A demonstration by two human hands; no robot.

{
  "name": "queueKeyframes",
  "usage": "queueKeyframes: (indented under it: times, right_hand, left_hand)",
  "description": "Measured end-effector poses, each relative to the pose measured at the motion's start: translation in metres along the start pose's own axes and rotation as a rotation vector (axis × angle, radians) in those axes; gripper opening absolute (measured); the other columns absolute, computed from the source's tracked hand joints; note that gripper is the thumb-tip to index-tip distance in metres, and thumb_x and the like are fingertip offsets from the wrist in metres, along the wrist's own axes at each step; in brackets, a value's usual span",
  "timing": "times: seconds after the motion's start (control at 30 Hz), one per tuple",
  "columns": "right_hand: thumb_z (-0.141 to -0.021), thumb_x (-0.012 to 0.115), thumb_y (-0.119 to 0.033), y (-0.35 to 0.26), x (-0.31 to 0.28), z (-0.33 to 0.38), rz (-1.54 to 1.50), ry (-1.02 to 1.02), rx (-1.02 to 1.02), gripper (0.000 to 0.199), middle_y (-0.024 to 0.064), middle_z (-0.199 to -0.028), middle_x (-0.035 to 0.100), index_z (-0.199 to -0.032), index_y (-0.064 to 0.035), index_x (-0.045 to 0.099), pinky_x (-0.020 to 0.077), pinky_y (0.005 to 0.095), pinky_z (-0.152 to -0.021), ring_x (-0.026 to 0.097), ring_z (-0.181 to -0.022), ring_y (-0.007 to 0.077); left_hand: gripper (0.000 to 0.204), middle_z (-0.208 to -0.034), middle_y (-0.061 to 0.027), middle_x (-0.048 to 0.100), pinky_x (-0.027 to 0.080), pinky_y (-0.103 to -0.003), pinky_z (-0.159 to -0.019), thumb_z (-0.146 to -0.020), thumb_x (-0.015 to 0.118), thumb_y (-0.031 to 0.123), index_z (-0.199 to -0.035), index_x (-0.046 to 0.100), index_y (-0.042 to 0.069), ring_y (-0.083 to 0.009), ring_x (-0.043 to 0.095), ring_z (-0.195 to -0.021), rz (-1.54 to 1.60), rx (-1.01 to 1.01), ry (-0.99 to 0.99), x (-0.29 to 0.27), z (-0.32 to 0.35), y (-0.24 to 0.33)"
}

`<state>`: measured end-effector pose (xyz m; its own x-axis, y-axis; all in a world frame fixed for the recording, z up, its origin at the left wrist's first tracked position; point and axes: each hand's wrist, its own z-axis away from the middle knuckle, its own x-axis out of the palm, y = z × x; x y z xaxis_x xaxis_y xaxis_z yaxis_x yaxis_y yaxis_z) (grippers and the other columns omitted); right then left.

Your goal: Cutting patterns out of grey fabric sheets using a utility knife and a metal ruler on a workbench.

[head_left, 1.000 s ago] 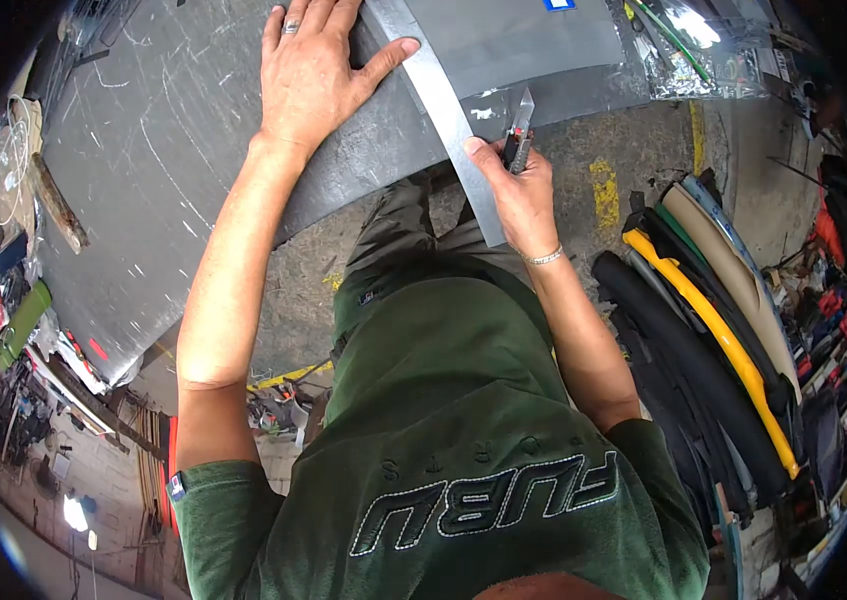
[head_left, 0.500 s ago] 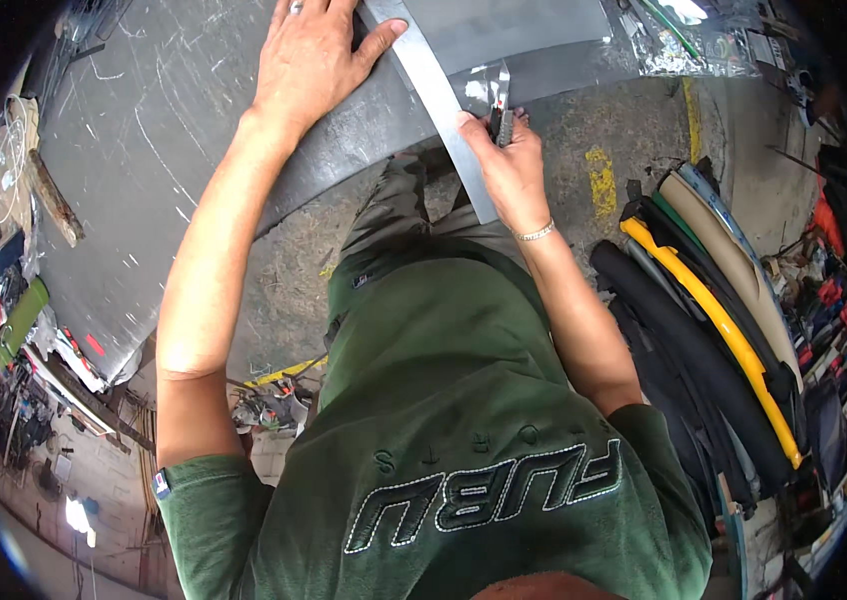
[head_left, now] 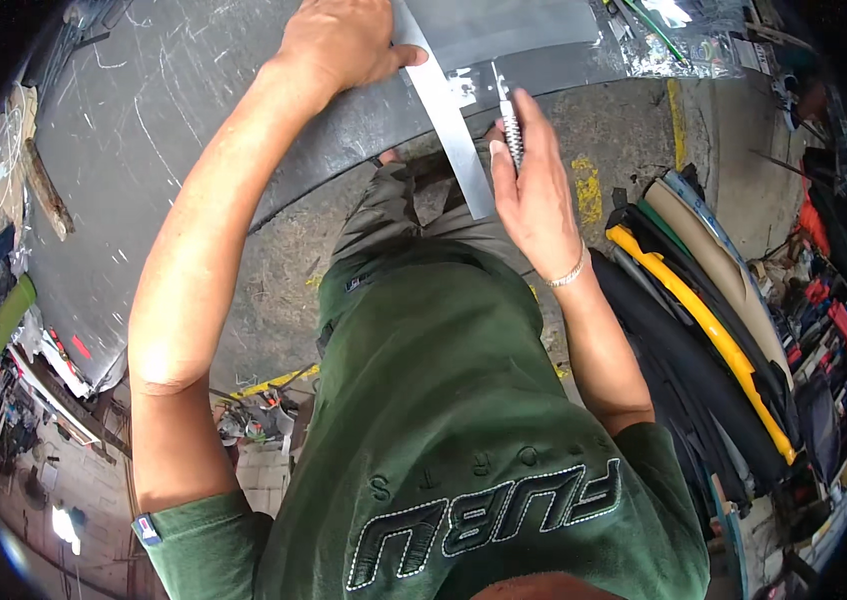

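Left hand (head_left: pixel 339 40) presses flat on the metal ruler (head_left: pixel 449 115) at 12 o'clock on the grey sheet (head_left: pixel 194 130). Right hand (head_left: pixel 534 190), just beside it at 1 o'clock, is clamped on a knife (head_left: pixel 510 120). The ruler looks stiff and slippery; the sheet looks thin and bendable, best pinned near the cut.

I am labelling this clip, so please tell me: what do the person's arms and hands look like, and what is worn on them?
Both forearms are bare. The left hand and right hand wear no gloves. A thin silver bracelet circles the right wrist. Short dark green sleeves of a T-shirt cover only the upper arms; the left sleeve carries a small blue and red tag.
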<state>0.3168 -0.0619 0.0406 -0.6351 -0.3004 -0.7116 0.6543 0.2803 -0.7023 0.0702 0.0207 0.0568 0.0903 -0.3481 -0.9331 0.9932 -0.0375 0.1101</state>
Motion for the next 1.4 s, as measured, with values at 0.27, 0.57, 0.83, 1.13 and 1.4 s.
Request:
queueKeyframes:
  times: [0.27,0.57,0.83,1.13,1.4]
  right_hand:
    - [-0.100,0.054,-0.006,-0.019,0.006,-0.020,0.012,-0.090,0.003,0.051,0.0210,-0.123,0.063,-0.150,-0.0103,0.047,0.0566,0.0477,-0.086,0.067,-0.098,0.0444]
    - [-0.097,0.057,-0.005,-0.017,0.010,-0.023,0.056,-0.060,-0.017,0.049,0.0198,-0.118,0.064,-0.146,-0.0092,0.050,0.0588,0.0499,-0.080,0.069,-0.091,0.0429]
    - [-0.097,0.057,-0.005,-0.022,0.010,-0.025,0.052,-0.089,0.023,0.049,0.0192,-0.118,0.064,-0.146,-0.0099,0.051,0.0587,0.0501,-0.080,0.069,-0.091,0.0424]
    - [-0.100,0.054,-0.005,-0.026,0.008,-0.029,0.057,-0.114,0.043,0.050,0.0215,-0.116,0.063,-0.149,-0.0143,0.049,0.0559,0.0489,-0.087,0.066,-0.099,0.0443]
    - [-0.096,0.058,-0.005,-0.016,0.007,-0.027,0.113,-0.081,0.007,0.050,0.0199,-0.117,0.063,-0.146,-0.0094,0.052,0.0575,0.0506,-0.081,0.068,-0.092,0.0430]
  left_hand:
    - [0.110,-0.161,-0.0378,0.025,0.026,-0.045,-0.126,-0.084,0.078,0.051,-0.151,0.026,-0.019,-0.0451,0.025,-0.154,-0.064,-0.013,-0.101,-0.012,-0.004,0.010]
    - [0.111,-0.160,-0.0406,0.023,0.026,-0.045,-0.126,-0.084,0.078,0.052,-0.149,0.027,-0.022,-0.0475,0.024,-0.153,0.224,0.256,0.056,0.016,-0.016,-0.006]
    - [0.111,-0.160,-0.0410,0.024,0.027,-0.045,-0.126,-0.083,0.079,0.051,-0.148,0.028,-0.023,-0.0476,0.026,-0.153,-0.114,-0.006,-0.136,-0.015,-0.006,0.012]
    - [0.111,-0.159,-0.0414,0.025,0.027,-0.045,-0.126,-0.084,0.079,0.049,-0.149,0.026,-0.023,-0.0478,0.026,-0.152,0.653,0.491,0.165,0.015,-0.002,-0.030]
    - [0.111,-0.160,-0.0411,0.024,0.026,-0.045,-0.126,-0.084,0.079,0.048,-0.149,0.025,-0.023,-0.0476,0.026,-0.153,-0.103,0.030,-0.138,-0.011,-0.013,0.019]
